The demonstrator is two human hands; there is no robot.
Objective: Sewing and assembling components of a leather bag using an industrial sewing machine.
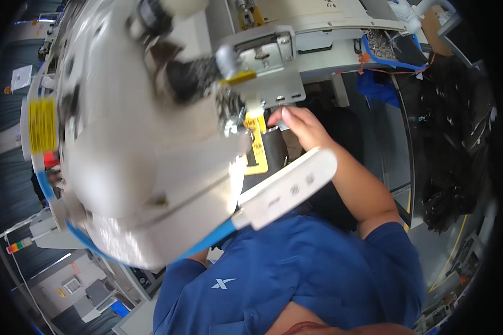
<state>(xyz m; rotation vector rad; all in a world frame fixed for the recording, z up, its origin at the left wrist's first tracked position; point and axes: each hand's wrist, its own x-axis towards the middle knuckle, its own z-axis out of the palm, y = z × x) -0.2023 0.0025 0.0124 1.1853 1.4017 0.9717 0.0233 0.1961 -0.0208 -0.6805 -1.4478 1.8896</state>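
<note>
My right hand (pixel 302 124) reaches in beside the needle area of a large white sewing machine (pixel 134 139). Its fingers are bent together, with the tips next to a yellow plate (pixel 256 146) and a dark grey piece (pixel 274 146) that looks like cloth. Whatever lies between those fingertips is too small and covered to make out. Of my left arm only a bit of forearm (pixel 198 257) shows below the machine head, which hides my left hand. A bright lamp glow (pixel 237 181) falls near the needle area.
A white bar-shaped lamp (pixel 289 187) on a blue arm (pixel 212 237) juts out between my chest and the needle area. Metal brackets (pixel 265 56) stand beyond my right hand. Far right are a blue-rimmed tray (pixel 388 47) and a heap of black material (pixel 452 145).
</note>
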